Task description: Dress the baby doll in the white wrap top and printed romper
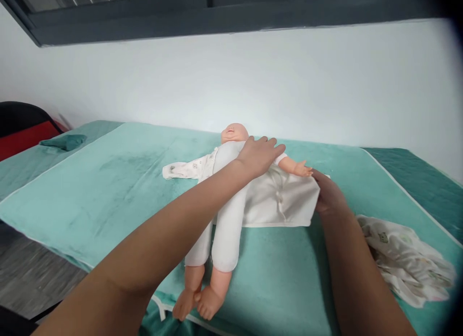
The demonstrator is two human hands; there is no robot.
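Lying on its back, the doll (227,230) is the landmark, its head towards the wall (202,80) and its 2 bare feet towards the person. The left hand (262,156) lies across the doll's chest and near shoulder, fingers lightly bent; whether it pinches cloth underneath, I cannot tell. The right hand (327,191), beyond the doll's bare hand on the right, appears closed on the raised edge of the white shirt (282,201), though its fingertips are hidden. That garment spreads out to the right of the doll, while 1 patterned sleeve (186,169) covers the arm on the left.

The main hazard, I judge, is the doll's small fingers snagging if the cloth is drawn over them at an angle. A hard pull from the right hand could twist the doll or strain a seam, since the left hand may press too lightly to steady it. The doll could also slide on the green mat (101,196) beneath it. The crumpled cloth (408,259), farther right of the doll, could be brushed by the right forearm.
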